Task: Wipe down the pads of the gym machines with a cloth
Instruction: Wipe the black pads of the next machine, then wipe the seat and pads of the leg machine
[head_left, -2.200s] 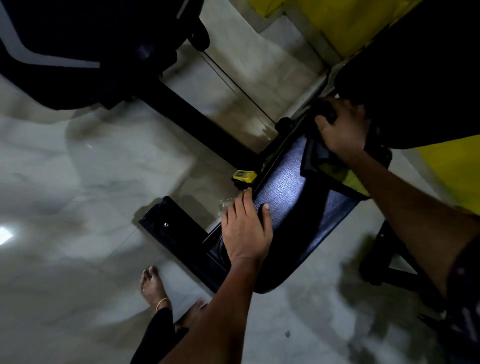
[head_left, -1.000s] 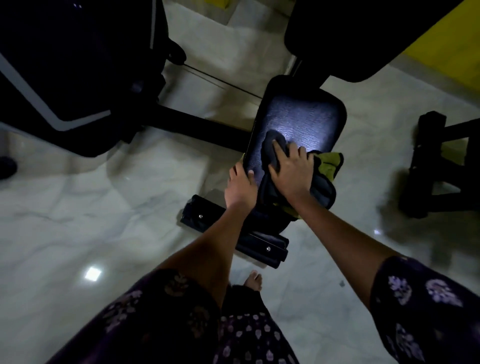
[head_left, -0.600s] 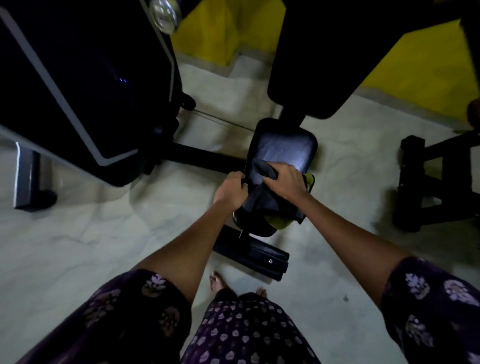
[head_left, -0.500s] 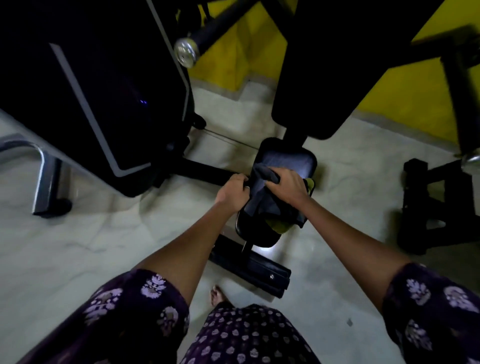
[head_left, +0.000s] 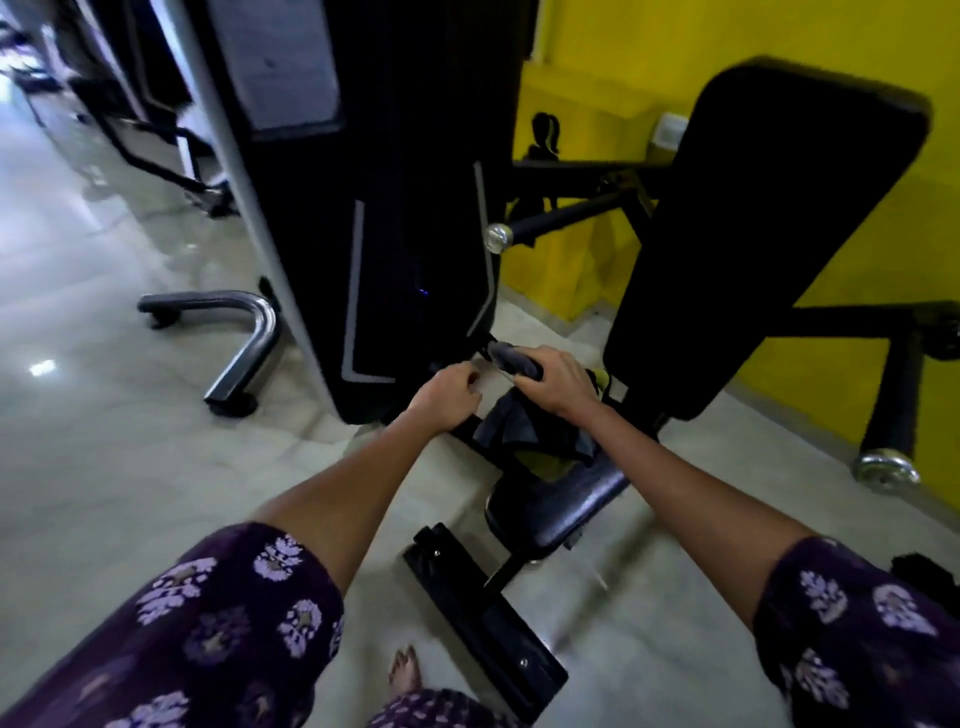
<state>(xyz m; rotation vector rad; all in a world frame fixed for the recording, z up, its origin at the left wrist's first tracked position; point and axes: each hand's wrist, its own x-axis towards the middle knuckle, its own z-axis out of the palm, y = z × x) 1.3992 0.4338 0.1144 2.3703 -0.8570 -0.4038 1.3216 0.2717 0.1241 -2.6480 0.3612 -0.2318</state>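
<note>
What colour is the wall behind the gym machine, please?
The wall is bright yellow, seen best in the head view.

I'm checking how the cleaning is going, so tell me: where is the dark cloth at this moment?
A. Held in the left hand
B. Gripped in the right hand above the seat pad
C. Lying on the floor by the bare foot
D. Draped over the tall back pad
B: the right hand grips the cloth, which hangs over the seat pad.

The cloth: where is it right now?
In the head view the cloth sits centre frame, gripped by the right hand above the seat pad, just right of the left hand.
</note>
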